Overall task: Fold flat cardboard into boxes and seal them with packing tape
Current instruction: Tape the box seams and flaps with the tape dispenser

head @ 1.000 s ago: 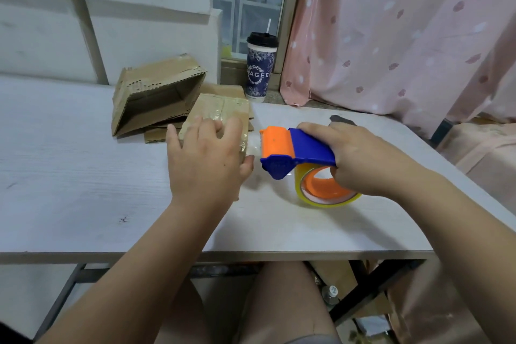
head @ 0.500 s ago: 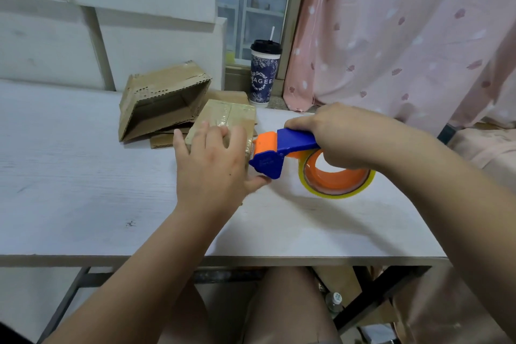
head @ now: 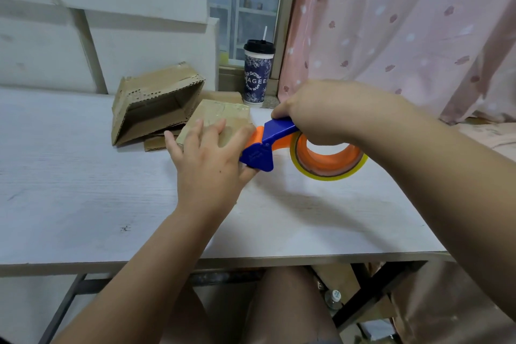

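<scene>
Well, the small box [head: 223,116] sits on the table [head: 83,190] just beyond its middle, at the person's twelve o'clock. The left hand [head: 208,159] lies on top of it, fingers spread flat and pressing, gripping nothing. At the box's three o'clock the right hand [head: 326,112] is curled tight round the handle of the tape dispenser [head: 258,155], whose orange nose meets the box's right edge; the tape roll [head: 332,175] trails behind. I'd judge the box light and thin-walled, likely to skid on the smooth top or dent, so it is best pinned near its edges. At ten o'clock an open carton [head: 156,103] leans close, crowding that side. At one o'clock stands a lidded cup [head: 258,72].
</scene>
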The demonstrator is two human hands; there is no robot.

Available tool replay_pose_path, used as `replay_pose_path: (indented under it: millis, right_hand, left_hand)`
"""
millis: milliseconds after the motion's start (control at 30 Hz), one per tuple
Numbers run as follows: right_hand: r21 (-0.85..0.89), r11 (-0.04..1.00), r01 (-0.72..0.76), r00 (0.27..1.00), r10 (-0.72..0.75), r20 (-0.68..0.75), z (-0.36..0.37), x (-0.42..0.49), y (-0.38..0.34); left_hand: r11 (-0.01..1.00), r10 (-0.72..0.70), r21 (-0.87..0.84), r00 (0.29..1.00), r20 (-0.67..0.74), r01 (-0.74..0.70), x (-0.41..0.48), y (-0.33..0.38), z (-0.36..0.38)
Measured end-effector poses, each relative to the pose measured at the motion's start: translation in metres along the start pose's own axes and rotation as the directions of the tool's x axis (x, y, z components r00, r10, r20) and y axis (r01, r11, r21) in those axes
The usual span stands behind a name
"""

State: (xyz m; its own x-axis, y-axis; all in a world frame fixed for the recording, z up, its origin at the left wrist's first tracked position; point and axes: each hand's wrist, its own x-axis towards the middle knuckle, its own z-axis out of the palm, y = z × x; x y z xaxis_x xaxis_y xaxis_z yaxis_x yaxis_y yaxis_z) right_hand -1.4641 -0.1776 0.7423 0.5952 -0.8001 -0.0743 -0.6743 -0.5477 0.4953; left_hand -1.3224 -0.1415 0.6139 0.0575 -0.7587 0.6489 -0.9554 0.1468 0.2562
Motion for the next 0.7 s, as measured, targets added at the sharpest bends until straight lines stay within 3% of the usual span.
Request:
replay_pose_path:
  millis: [200,300,433,567,700]
  right_hand:
    - [0.090,0.995,0.041,0.996,-0.049,0.080,0.011,0.004,0.011]
    - [0.185,0.981,0.059,0.992,-0.078,0.100,0.025,0.005,0.016]
    - [0.313,0.945,0.098,0.971,-0.160,0.178,0.048,0.008,0.014]
    - [0.545,0.837,0.046,0.937,-0.225,0.267,0.069,0.009,0.016]
    - [0.747,0.665,-0.005,0.910,-0.306,0.279,0.087,0.005,0.009]
  left_hand:
    - [0.998,-0.012,-0.056,0.999,0.046,0.014,0.002,-0.002,-0.005]
    - [0.998,-0.052,-0.020,0.977,0.207,0.057,0.006,0.000,-0.014]
    - [0.991,0.006,0.117,0.920,0.392,-0.057,0.005,-0.001,-0.020]
    - [0.992,0.006,0.098,0.810,0.586,-0.078,0.013,-0.007,-0.032]
    - [0.996,0.056,0.015,0.715,0.697,-0.092,0.022,-0.015,-0.045]
